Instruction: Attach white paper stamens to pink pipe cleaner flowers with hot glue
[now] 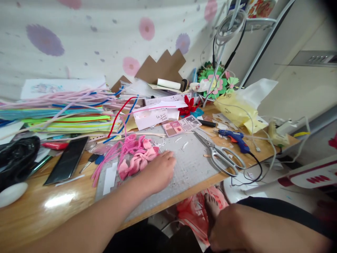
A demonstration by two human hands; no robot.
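Observation:
My left hand rests on the grey cutting mat, its fingers curled in. Whatever it may hold is hidden by the hand itself. Just beside it, to the left, lies a bunch of pink fuzzy petals shaped from pipe cleaners, with long pink stems trailing off. Small white scraps lie beyond the fingers. Large scissors with silver handles lie to the right of the hand, blades partly apart. My right hand is not in view; a bent leg fills the lower right.
A blue glue gun lies right of the scissors. A pink palette and a red flower are behind the mat. Coloured pipe cleaners are piled at back left. A phone and key lie left.

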